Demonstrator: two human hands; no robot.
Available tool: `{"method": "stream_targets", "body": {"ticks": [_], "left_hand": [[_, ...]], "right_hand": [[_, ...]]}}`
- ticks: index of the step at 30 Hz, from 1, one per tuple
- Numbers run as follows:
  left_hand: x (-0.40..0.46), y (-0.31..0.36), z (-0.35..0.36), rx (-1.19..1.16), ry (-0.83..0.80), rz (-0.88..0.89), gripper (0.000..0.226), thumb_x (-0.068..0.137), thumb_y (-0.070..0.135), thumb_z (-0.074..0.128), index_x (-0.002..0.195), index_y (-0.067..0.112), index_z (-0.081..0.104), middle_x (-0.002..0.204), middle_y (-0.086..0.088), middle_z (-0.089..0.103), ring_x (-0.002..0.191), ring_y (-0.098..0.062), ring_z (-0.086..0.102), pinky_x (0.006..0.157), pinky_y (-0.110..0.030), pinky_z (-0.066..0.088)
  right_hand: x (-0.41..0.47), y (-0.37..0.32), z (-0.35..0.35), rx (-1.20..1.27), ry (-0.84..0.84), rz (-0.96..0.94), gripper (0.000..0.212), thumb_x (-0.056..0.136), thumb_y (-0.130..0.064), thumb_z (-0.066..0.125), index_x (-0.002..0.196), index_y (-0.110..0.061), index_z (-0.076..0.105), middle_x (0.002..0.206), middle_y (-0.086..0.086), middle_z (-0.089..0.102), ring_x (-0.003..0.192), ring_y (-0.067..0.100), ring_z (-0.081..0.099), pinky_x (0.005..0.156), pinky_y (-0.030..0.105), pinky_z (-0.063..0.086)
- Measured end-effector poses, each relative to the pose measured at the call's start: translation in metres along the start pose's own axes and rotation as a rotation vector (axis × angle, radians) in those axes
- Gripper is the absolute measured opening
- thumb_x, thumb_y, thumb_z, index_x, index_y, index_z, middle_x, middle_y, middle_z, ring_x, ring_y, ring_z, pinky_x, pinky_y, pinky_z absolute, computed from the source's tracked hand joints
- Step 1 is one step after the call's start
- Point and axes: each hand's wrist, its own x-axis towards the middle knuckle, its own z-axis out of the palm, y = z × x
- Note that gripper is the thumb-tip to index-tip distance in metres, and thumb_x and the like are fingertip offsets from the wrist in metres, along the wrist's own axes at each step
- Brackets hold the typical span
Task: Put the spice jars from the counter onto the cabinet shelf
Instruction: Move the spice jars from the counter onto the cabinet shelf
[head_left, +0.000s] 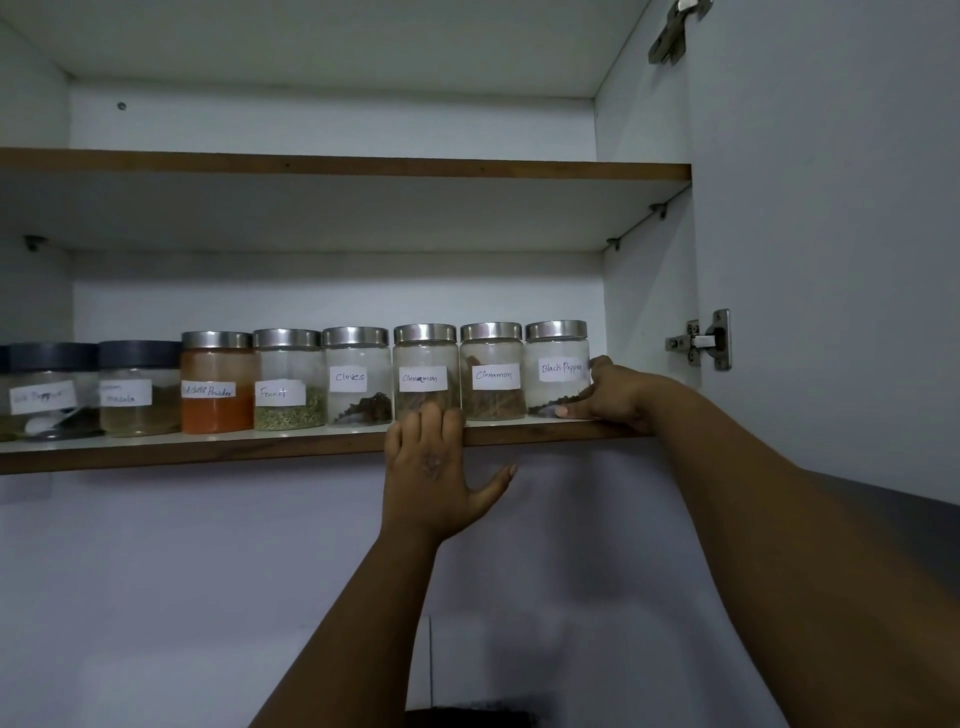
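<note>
Eight spice jars stood upright in one row along the lower cabinet shelf (208, 448), close to its front edge. Rightmost: black pepper jar (557, 370), beside the cabinet's side wall (647, 312). Right hand (621, 397) against that jar's right side, thumb reaching across the base at the front, remaining fingers (602, 366) curled round the side: probably a light grip, though how firm, impossible to tell. Left hand (434, 470) lower, fingers straight and relaxed, tips touching the foot of the nearer cinnamon jar (426, 373), thumb spread wide below the shelf edge, gripping nothing. Second cinnamon jar (491, 373) between the two. Right hand clearly the nearer for nudging the pepper jar left, snug into the row. Counter hidden below the view.
</note>
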Motion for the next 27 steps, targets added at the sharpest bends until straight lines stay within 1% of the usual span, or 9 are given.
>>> {"method": "stream_targets", "body": {"ticks": [7, 10, 12, 15, 18, 20, 22, 24, 27], "left_hand": [[0.0, 0.0, -0.008, 0.013, -0.065, 0.022, 0.068, 0.074, 0.077, 0.048, 0.098, 0.014, 0.056, 0.096, -0.004, 0.047, 0.088, -0.023, 0.044, 0.082, -0.038, 0.038], [0.0, 0.0, -0.012, 0.015, -0.102, 0.025, 0.07, 0.072, 0.077, 0.049, 0.102, 0.014, 0.056, 0.098, -0.004, 0.048, 0.091, -0.023, 0.045, 0.085, -0.039, 0.039], [-0.002, -0.001, -0.015, 0.008, -0.142, 0.02, 0.075, 0.071, 0.078, 0.049, 0.108, 0.013, 0.056, 0.104, -0.006, 0.049, 0.096, -0.025, 0.047, 0.09, -0.041, 0.04], [-0.004, 0.0, -0.02, 0.004, -0.229, 0.012, 0.087, 0.069, 0.081, 0.046, 0.121, 0.012, 0.053, 0.116, -0.009, 0.049, 0.11, -0.029, 0.046, 0.101, -0.045, 0.037], [0.0, 0.001, -0.028, 0.034, -0.374, 0.016, 0.092, 0.07, 0.079, 0.045, 0.133, 0.012, 0.044, 0.13, -0.01, 0.042, 0.125, -0.032, 0.037, 0.112, -0.046, 0.025], [0.001, 0.006, -0.033, 0.03, -0.446, -0.015, 0.084, 0.077, 0.063, 0.054, 0.139, 0.011, 0.035, 0.14, -0.012, 0.033, 0.136, -0.032, 0.025, 0.119, -0.047, 0.009], [0.0, 0.017, -0.04, -0.032, -0.466, -0.087, 0.073, 0.081, 0.034, 0.06, 0.143, 0.007, 0.031, 0.147, -0.014, 0.028, 0.142, -0.033, 0.017, 0.121, -0.046, 0.002], [0.001, 0.027, -0.05, -0.103, -0.505, -0.161, 0.068, 0.082, 0.019, 0.058, 0.143, 0.005, 0.031, 0.148, -0.016, 0.026, 0.142, -0.034, 0.017, 0.12, -0.047, 0.01], [-0.002, 0.028, -0.068, -0.128, -0.539, -0.124, 0.067, 0.084, 0.015, 0.054, 0.146, 0.005, 0.03, 0.147, -0.015, 0.028, 0.141, -0.034, 0.021, 0.117, -0.046, 0.022]], "right_hand": [[-0.006, -0.003, -0.003, -0.064, 0.002, -0.004, 0.1, 0.075, -0.038, 0.081, 0.146, -0.005, 0.02, 0.139, 0.014, 0.049, 0.125, 0.029, 0.048, 0.107, 0.043, 0.041], [-0.008, -0.003, -0.003, -0.098, 0.022, -0.005, 0.1, 0.074, -0.04, 0.081, 0.144, -0.004, 0.02, 0.139, 0.013, 0.047, 0.124, 0.028, 0.047, 0.103, 0.038, 0.042], [-0.011, -0.005, -0.003, -0.146, 0.049, -0.006, 0.101, 0.075, -0.044, 0.079, 0.144, -0.003, 0.017, 0.141, 0.015, 0.044, 0.126, 0.03, 0.046, 0.095, 0.035, 0.042], [-0.021, -0.009, -0.001, -0.214, 0.067, 0.009, 0.11, 0.079, -0.05, 0.073, 0.148, 0.002, 0.005, 0.147, 0.02, 0.038, 0.131, 0.032, 0.043, 0.099, 0.037, 0.039], [-0.039, -0.009, 0.002, -0.194, 0.092, 0.033, 0.103, 0.084, -0.052, 0.067, 0.147, 0.004, 0.008, 0.146, 0.022, 0.039, 0.13, 0.033, 0.045, 0.098, 0.036, 0.04], [-0.051, -0.005, 0.011, -0.232, 0.166, 0.009, 0.083, 0.091, -0.052, 0.057, 0.142, 0.002, 0.021, 0.139, 0.022, 0.047, 0.123, 0.034, 0.049, 0.089, 0.036, 0.041], [-0.065, -0.001, 0.023, -0.384, 0.286, -0.018, 0.063, 0.096, -0.051, 0.046, 0.135, -0.003, 0.033, 0.131, 0.021, 0.052, 0.119, 0.034, 0.05, 0.087, 0.038, 0.041], [-0.078, 0.0, 0.032, -0.53, 0.346, -0.025, 0.055, 0.098, -0.05, 0.043, 0.131, -0.006, 0.039, 0.13, 0.018, 0.052, 0.121, 0.032, 0.046, 0.093, 0.039, 0.04], [-0.095, -0.003, 0.04, -0.752, 0.309, 0.033, 0.061, 0.095, -0.05, 0.048, 0.138, -0.008, 0.036, 0.138, 0.016, 0.047, 0.131, 0.033, 0.041, 0.11, 0.049, 0.03]]}}
